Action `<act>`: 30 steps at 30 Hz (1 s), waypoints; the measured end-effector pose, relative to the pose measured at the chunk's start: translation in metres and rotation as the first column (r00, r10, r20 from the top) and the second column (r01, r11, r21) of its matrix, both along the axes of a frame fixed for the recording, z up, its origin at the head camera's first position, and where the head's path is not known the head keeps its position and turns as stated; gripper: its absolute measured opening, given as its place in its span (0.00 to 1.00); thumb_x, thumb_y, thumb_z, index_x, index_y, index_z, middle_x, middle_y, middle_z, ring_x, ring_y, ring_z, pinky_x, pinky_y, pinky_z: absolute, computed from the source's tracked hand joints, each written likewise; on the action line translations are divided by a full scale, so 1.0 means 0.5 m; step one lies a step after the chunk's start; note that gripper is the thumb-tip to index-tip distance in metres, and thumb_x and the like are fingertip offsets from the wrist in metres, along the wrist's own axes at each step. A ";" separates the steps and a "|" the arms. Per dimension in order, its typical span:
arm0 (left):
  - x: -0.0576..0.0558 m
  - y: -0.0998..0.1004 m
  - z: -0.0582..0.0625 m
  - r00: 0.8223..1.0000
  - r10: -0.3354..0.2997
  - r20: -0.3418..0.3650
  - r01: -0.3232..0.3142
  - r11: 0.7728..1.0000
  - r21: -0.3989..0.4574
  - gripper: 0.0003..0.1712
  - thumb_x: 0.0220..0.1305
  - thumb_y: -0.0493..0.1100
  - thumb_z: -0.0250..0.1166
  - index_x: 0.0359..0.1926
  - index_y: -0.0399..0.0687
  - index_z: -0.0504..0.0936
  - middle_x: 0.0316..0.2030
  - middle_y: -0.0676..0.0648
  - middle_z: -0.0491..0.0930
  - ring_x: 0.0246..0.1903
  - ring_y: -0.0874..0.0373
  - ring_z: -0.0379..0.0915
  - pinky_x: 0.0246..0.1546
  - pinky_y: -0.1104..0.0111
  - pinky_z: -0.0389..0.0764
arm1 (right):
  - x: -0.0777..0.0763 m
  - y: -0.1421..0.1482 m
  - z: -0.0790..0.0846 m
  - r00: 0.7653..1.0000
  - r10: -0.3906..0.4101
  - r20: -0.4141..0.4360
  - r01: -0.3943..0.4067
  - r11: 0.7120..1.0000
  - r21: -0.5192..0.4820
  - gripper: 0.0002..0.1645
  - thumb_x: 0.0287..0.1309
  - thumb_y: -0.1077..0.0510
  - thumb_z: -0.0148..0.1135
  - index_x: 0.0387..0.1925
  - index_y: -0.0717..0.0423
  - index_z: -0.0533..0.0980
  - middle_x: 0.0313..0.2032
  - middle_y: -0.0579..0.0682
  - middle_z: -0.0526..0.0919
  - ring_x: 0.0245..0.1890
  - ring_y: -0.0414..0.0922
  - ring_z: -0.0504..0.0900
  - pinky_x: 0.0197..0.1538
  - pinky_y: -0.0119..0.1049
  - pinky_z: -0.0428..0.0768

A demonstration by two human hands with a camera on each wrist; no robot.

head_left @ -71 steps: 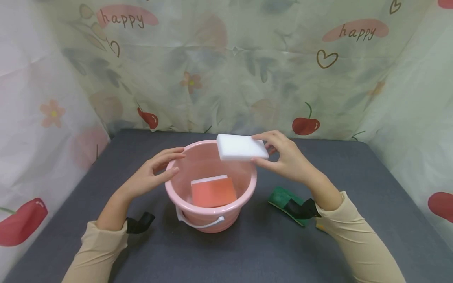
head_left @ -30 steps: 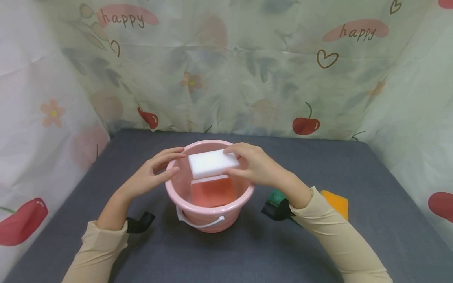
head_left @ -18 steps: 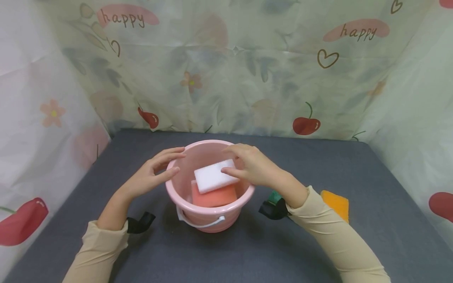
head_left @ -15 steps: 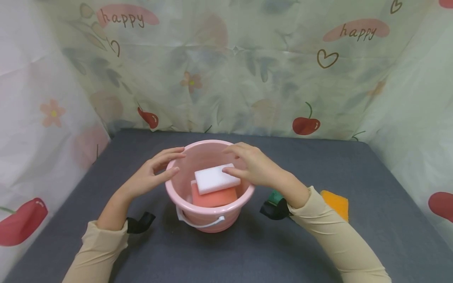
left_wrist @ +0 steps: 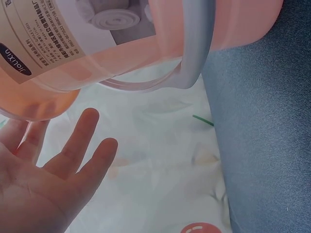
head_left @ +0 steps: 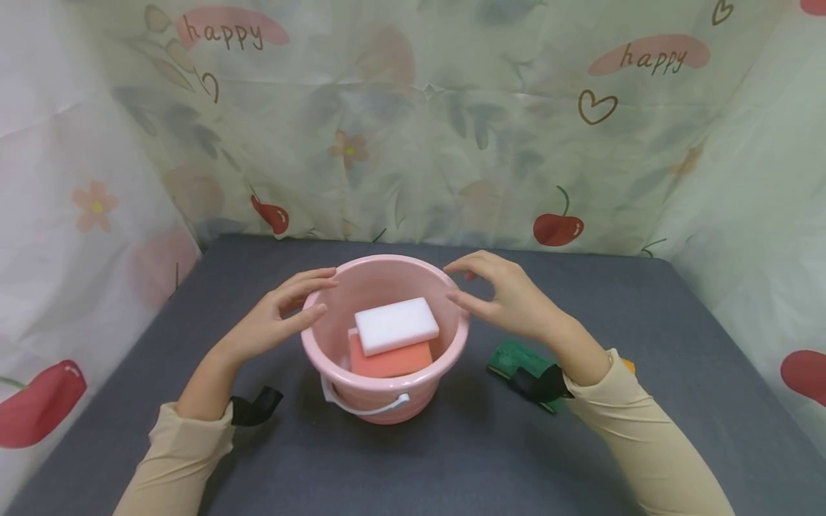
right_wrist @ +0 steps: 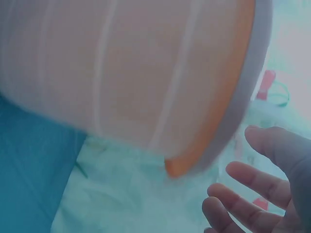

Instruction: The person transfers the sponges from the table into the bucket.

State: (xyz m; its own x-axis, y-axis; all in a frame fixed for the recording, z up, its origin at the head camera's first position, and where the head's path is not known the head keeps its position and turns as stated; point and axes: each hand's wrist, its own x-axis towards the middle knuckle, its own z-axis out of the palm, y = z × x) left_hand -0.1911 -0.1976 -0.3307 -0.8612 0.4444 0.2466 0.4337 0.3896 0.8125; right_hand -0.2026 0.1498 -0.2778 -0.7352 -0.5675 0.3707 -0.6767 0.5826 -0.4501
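Observation:
A pink bucket point(head_left: 422, 394) stands upright on the dark table. Inside it a white sponge point(head_left: 396, 326) lies tilted on top of an orange-red sponge point(head_left: 390, 363). My left hand point(head_left: 274, 315) is at the left of the rim, its fingertips and thumb reaching over the edge. In the left wrist view some fingers of that hand point(left_wrist: 43, 189) meet the rim, while others stand apart from it. My right hand point(head_left: 516, 294) holds nothing and hovers beside the right of the rim. The right wrist view has its fingers spread beside the bucket point(right_wrist: 131, 73).
A green sponge point(head_left: 513, 356) lies on the table right of the bucket, partly behind a black wrist strap point(head_left: 538, 383). One corner of a yellow-orange piece point(head_left: 629, 365) shows past the right sleeve. Printed cloth point(head_left: 426, 143) hangs round the table.
My right hand lowered the white sponge into the bucket and let go of it on the orange-red one. The hand has since drawn back right, past the rim. The left hand stayed put.

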 end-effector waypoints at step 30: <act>-0.002 -0.001 -0.003 1.000 -0.016 -0.025 0.016 1.000 -0.002 0.24 0.65 0.39 0.56 0.63 0.49 0.69 0.67 0.49 0.61 0.62 0.62 0.58 0.55 0.77 0.67 | 0.005 0.181 -0.131 0.954 -0.159 0.255 0.110 0.975 0.195 0.40 0.52 0.44 0.66 0.62 0.58 0.66 0.57 0.59 0.73 0.52 0.55 0.73 0.52 0.53 0.74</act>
State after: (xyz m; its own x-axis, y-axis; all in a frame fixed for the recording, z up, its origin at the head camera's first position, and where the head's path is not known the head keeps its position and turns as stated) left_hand -0.1921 -0.1982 -0.3324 -0.8476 0.4586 0.2670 0.4599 0.3839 0.8007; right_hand -0.2004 0.2402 -0.3435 -0.8673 -0.4949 0.0527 -0.4555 0.7465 -0.4850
